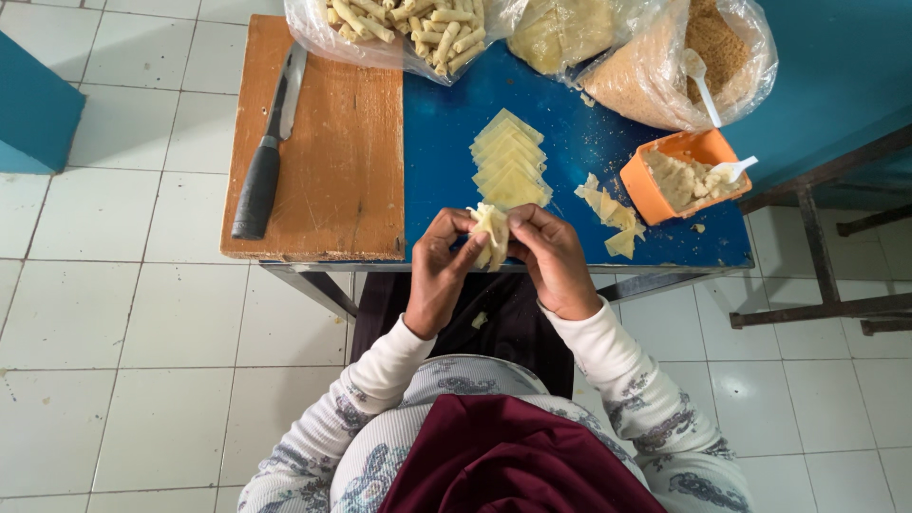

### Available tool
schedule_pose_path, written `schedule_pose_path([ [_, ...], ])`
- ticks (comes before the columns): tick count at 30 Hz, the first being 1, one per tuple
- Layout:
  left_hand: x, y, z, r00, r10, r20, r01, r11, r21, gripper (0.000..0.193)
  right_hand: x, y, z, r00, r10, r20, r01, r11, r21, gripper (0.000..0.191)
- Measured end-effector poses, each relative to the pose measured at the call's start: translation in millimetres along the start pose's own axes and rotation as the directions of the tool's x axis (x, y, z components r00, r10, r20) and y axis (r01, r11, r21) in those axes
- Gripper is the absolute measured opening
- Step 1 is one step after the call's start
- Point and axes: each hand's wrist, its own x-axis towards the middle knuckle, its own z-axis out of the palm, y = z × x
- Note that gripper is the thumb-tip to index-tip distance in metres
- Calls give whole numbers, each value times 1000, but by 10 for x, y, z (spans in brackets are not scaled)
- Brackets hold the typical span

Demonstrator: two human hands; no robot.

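A pale yellow dough wrapper [491,231] is pinched between both of my hands at the near edge of the blue table [439,171]. My left hand [439,271] grips its left side and my right hand [554,261] grips its right side, fingers curled around it. Just beyond my hands a fanned stack of square wrappers [510,161] lies on the table. Right of them stands an orange tub [676,174] of pale filling with a white plastic spoon [734,168] in it.
A wooden cutting board [328,157] on the left carries a black-handled knife [269,152]. Clear bags at the far edge hold rolled pieces [404,24], yellow sheets [560,33] and crumbs [679,66]. Loose wrapper scraps [610,211] lie by the tub. A metal frame [822,275] stands on the right.
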Motion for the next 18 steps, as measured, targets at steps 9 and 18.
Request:
schedule_pose_path([
  [9, -44, 28, -27, 978, -208, -25, 181, 899, -398, 15, 87, 65, -207, 977, 123, -173, -43, 913, 405, 20],
  [18, -53, 161, -90, 978, -133, -162, 64, 925, -374, 15, 280, -286, -395, 821, -560, -110, 281, 565, -776, 15],
])
